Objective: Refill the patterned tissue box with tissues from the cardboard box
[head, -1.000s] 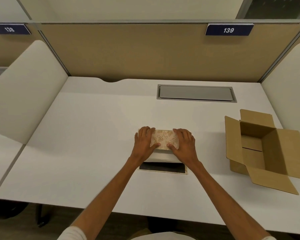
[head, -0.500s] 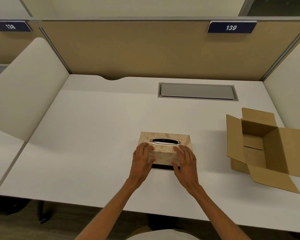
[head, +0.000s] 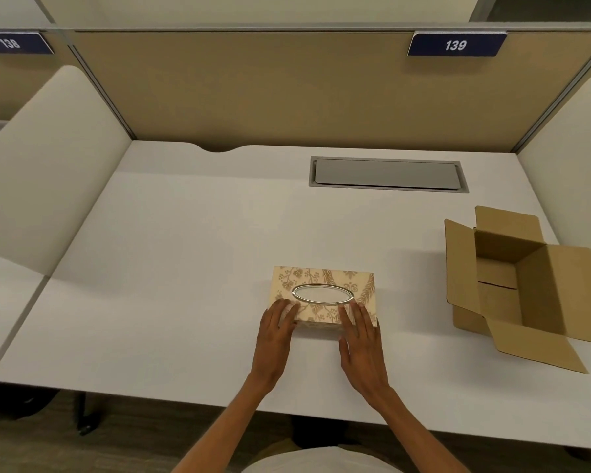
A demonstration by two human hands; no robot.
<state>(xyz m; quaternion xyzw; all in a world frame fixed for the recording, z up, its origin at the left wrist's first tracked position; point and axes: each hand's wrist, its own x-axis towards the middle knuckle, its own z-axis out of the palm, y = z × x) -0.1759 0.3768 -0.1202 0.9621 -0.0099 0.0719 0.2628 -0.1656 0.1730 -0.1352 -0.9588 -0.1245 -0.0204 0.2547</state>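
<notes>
The patterned tissue box [head: 325, 281] lies flat on the white desk [head: 185, 268], its oval silver-rimmed slot facing up and showing white inside. My left hand [head: 275, 331] rests with spread fingers on the box's near left corner. My right hand [head: 360, 337] lies the same way on its near right corner. Neither hand grips the box. The open cardboard box [head: 522, 285] stands to the right with its flaps spread; no tissues show inside it.
A grey cable hatch [head: 388, 174] is set into the desk at the back. Tan partitions with number plates 138 [head: 11, 43] and 139 [head: 455, 45] close off the rear. White side dividers [head: 48, 158] flank the desk.
The tissue box was tipped up on edge over a dark base, then lowered flat with its slot upward. My hands slid back from its top to its near corners.
</notes>
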